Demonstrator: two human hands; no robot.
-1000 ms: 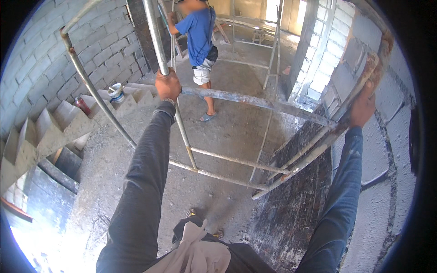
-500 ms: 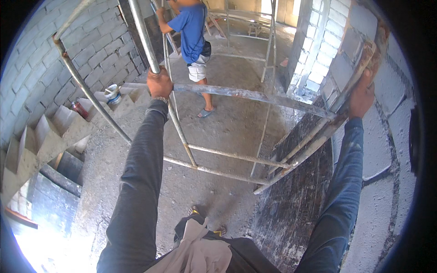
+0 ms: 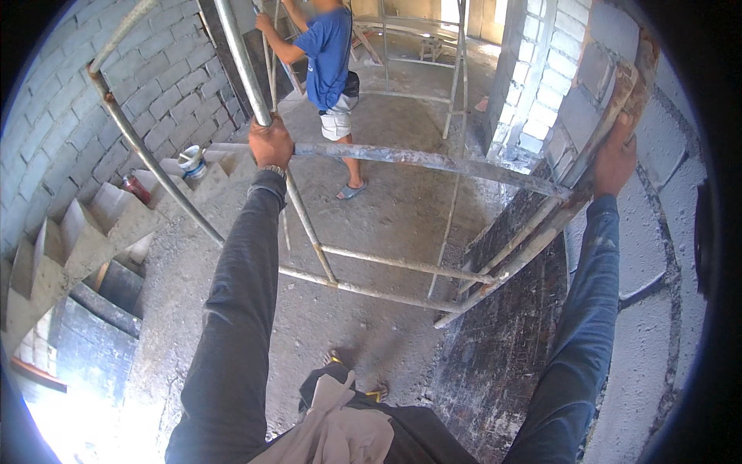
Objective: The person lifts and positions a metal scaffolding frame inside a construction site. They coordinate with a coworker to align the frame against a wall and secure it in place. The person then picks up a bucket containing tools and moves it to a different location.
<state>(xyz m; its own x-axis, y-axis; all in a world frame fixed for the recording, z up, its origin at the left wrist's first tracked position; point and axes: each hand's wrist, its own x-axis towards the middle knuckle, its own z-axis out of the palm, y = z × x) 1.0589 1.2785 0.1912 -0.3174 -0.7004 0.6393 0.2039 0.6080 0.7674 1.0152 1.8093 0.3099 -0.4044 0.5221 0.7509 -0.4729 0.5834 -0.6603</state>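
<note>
My left hand (image 3: 270, 143) is wrapped around an upright grey pipe (image 3: 239, 66) of a metal scaffold frame. My right hand (image 3: 616, 161) grips the frame's other upright pipe (image 3: 622, 104), rusty and leaning near a block wall. A horizontal crossbar (image 3: 433, 161) runs between the two uprights, with lower rails (image 3: 386, 263) beneath it. Both my arms are in dark long sleeves. Beyond the frame a person in a blue shirt (image 3: 328, 54) and pale shorts holds another part of the scaffold.
Concrete stairs (image 3: 85, 232) descend at the left, with a small bucket (image 3: 192, 162) and a red can (image 3: 137, 189) on the steps. Grey block walls (image 3: 595, 54) stand on both sides. A dark board (image 3: 510, 340) lies on the rough concrete floor at right.
The view has shifted slightly and the scaffold frame sits a little differently in it. Both hands keep their grip on the uprights. The person in blue stays at the far side.
</note>
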